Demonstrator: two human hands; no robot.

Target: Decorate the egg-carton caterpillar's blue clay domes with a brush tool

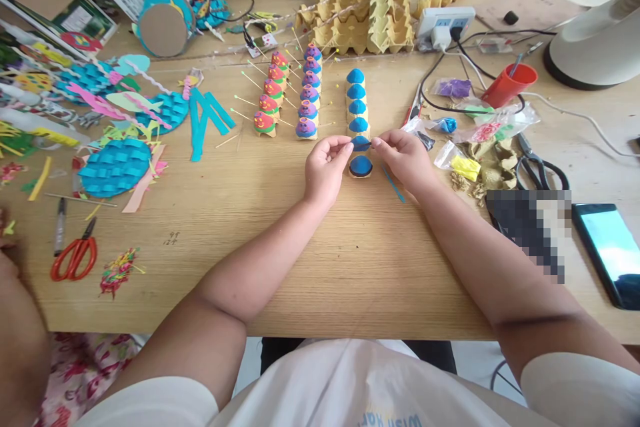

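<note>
A row of egg-carton cups topped with blue domes (pixel 356 91) runs away from me at the centre. The nearest dome (pixel 361 165) has a dark band round its base. My left hand (pixel 325 167) and my right hand (pixel 404 159) pinch the two ends of a thin dark strip (pixel 361 145) over the second-nearest dome. A narrow blue strip (pixel 393 183) lies beside my right hand. To the left stand a row of purple and blue cups (pixel 307 109) and a row of red and green cups (pixel 269 105), both with faces and thin stalks.
Orange scissors (pixel 75 257), woven blue paper pieces (pixel 115 168) and scraps lie left. Black scissors (pixel 540 170), a phone (pixel 607 250), a red cup (pixel 510 83) and a power strip (pixel 445 20) are right. Egg cartons (pixel 350 13) stand behind. Another person's arm shows far left.
</note>
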